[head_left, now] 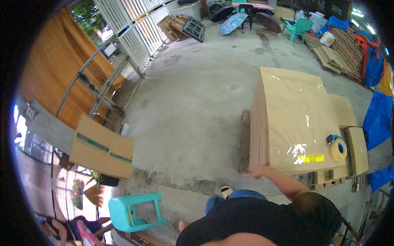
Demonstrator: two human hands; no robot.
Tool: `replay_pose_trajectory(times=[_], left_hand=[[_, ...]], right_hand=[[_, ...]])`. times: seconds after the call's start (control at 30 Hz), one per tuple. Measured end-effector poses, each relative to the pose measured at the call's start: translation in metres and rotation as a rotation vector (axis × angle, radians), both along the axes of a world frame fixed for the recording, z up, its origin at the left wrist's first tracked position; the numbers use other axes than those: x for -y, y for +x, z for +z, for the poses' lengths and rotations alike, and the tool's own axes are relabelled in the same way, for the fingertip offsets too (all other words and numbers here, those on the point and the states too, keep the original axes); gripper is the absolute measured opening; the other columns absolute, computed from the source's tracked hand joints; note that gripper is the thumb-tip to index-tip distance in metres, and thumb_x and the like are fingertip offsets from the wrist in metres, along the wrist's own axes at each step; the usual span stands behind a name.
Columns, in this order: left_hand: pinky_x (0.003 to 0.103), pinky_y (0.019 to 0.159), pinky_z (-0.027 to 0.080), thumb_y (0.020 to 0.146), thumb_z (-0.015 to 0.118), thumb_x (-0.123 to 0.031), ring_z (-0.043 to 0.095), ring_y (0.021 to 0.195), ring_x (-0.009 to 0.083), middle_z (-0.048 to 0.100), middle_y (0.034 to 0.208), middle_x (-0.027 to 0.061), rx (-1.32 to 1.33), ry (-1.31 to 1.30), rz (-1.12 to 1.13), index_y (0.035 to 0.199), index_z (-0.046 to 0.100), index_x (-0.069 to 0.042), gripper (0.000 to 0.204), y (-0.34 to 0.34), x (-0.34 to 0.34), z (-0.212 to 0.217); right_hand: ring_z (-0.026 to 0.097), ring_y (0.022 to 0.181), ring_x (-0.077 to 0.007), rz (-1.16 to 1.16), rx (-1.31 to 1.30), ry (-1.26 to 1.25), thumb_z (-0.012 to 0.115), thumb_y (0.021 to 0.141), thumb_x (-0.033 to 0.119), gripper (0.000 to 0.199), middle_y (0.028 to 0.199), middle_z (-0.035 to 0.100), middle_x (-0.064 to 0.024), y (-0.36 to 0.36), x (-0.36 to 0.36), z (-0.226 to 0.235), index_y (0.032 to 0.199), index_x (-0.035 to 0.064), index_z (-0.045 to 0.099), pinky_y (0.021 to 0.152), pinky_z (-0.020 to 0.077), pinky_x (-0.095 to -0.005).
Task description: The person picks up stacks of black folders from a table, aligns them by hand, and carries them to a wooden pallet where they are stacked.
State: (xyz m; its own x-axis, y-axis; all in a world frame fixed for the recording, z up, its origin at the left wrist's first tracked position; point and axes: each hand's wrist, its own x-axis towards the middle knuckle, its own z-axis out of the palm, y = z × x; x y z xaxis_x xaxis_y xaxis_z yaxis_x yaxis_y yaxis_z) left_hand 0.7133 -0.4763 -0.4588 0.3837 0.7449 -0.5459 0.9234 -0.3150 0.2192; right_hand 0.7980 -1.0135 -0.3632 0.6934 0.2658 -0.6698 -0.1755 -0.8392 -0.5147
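A tall stack of large brown paper sheets (293, 110) stands on a wooden pallet (244, 141) to my right, its top shiny and bearing a yellow label (312, 158). My right hand (257, 171) reaches to the stack's near left corner, fingers stretched out and holding nothing that I can see. Whether it touches the sheets is unclear. Only a small part of my left hand (182, 225) shows beside my body, near a turquoise plastic stool (135, 211); its fingers are mostly hidden. On the stack's near right corner lies a tape dispenser with a wide roll of tape (338, 149).
Folded cartons (356, 149) sit right of the stack. A flattened carton (102, 147) leans at the left by a metal gate. Farther off are open umbrellas (234, 23), a green chair (298, 29) and piled cardboard (338, 49). Another person (61, 229) is at lower left.
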Motion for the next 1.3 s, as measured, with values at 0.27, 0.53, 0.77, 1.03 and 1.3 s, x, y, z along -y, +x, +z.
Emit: replay_pose_trajectory(times=[0.27, 0.53, 0.77, 1.03, 1.3], left_hand=[[0.042, 0.076, 0.045, 0.078, 0.061, -0.023, 0.056, 0.089, 0.0319, 0.049, 0.104, 0.0129, 0.216, -0.596, -0.157, 0.12, 0.042, -0.001, 0.052, 0.355, 0.03, -0.022], [0.041, 0.065, 0.043, 0.081, 0.057, -0.027, 0.057, 0.077, 0.0292, 0.058, 0.088, 0.0107, 0.062, -0.692, -0.569, 0.111, 0.049, -0.001, 0.04, 0.7, 0.136, -0.058], [0.037, 0.051, 0.038, 0.082, 0.054, -0.024, 0.054, 0.064, 0.0247, 0.053, 0.075, 0.0091, 0.315, -0.583, -0.745, 0.106, 0.051, -0.003, 0.032, 0.963, 0.304, -0.032], [0.048, 0.067, 0.037, 0.083, 0.053, -0.026, 0.052, 0.079, 0.0305, 0.05, 0.096, 0.0134, -0.09, -0.748, -0.828, 0.114, 0.047, -0.006, 0.037, 1.115, 0.599, -0.021], [0.057, 0.082, 0.037, 0.083, 0.053, -0.027, 0.053, 0.096, 0.0365, 0.051, 0.112, 0.0159, -0.259, -0.703, -1.258, 0.123, 0.043, -0.006, 0.046, 1.24, 0.898, -0.048]], right_hand=[[0.06, 0.084, -0.034, -0.175, 0.494, 0.206, 0.056, 0.082, 0.041, 0.043, 0.086, 0.062, -0.0193, 0.327, -0.035, 0.056, 0.097, 0.001, 0.058, 0.072, 0.0464, -0.0432], [0.06, 0.088, -0.031, -1.307, -0.148, -0.211, 0.063, 0.076, 0.044, 0.057, 0.098, 0.062, -0.0192, 0.272, 0.098, -0.119, 0.105, -0.0048, 0.057, 0.076, 0.0465, -0.0372], [0.06, 0.088, -0.032, -1.794, -0.596, -0.064, 0.059, 0.077, 0.045, 0.054, 0.097, 0.062, -0.0197, 0.232, 0.122, -0.107, 0.102, -0.0027, 0.058, 0.077, 0.0459, -0.0392], [0.059, 0.089, -0.0332, -1.235, -0.279, -0.156, 0.056, 0.079, 0.047, 0.051, 0.096, 0.062, -0.0202, 0.487, 0.333, -0.202, 0.099, -0.0003, 0.059, 0.077, 0.0452, -0.0414], [0.061, 0.083, -0.0318, -1.125, 0.83, 0.055, 0.057, 0.079, 0.038, 0.041, 0.089, 0.063, -0.0189, 0.922, 0.694, -0.001, 0.096, 0.0001, 0.059, 0.073, 0.0467, -0.0395]])
